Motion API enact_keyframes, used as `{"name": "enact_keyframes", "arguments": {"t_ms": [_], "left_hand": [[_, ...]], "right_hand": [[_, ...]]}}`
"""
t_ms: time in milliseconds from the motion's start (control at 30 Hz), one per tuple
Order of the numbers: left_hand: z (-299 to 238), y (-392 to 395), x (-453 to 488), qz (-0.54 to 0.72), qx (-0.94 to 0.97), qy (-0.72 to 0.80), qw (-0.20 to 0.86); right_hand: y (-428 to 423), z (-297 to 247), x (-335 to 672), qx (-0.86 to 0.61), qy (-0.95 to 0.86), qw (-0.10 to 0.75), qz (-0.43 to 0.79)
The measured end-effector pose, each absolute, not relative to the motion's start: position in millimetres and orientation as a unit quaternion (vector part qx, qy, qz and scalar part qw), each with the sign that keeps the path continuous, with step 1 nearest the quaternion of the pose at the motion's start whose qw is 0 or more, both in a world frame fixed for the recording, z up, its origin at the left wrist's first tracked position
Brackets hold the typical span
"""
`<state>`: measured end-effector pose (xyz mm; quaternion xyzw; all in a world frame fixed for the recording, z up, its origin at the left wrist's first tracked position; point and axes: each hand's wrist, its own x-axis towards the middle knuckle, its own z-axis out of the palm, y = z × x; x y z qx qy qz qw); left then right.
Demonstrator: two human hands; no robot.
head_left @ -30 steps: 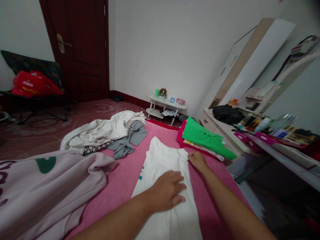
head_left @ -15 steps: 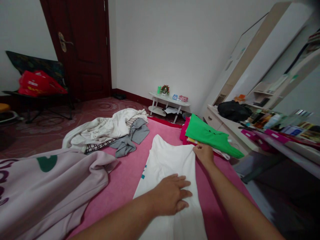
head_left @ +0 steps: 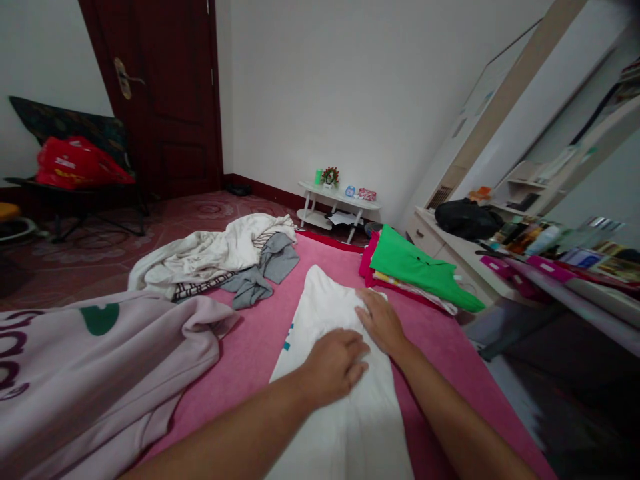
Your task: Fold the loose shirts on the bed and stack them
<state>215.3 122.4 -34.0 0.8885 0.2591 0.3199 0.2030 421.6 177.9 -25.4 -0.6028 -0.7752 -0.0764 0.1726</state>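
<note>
A white garment (head_left: 330, 400) folded into a long strip lies on the pink bed cover (head_left: 250, 347) in front of me. My left hand (head_left: 334, 365) rests palm down on its middle, fingers flat. My right hand (head_left: 381, 323) lies flat on the cloth just beyond it, fingers stretched toward the far end, the two hands almost touching. Neither hand grips anything.
A pale pink sweatshirt (head_left: 100, 373) sprawls at the left. A cream and grey clothes heap (head_left: 225, 257) lies at the far end of the bed. A folded stack topped by a green shirt (head_left: 415, 267) sits at the right. A cluttered desk (head_left: 550, 267) stands beyond.
My right hand left the garment's right edge and slid left onto the cloth, now flat beside my left hand. The left hand stayed on the middle.
</note>
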Motion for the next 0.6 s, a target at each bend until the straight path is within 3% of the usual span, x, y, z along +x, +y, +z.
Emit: {"name": "enact_keyframes", "arguments": {"t_ms": [200, 600], "left_hand": [[-42.5, 163.4, 191.4, 0.279, 0.83, 0.463, 0.14], [-56.4, 147.2, 144.5, 0.269, 0.876, 0.353, 0.19]], "right_hand": [[162.9, -51.0, 430.8, -0.65, -0.758, 0.053, 0.021], [54.1, -50.9, 432.6, -0.64, -0.767, 0.045, 0.009]]}}
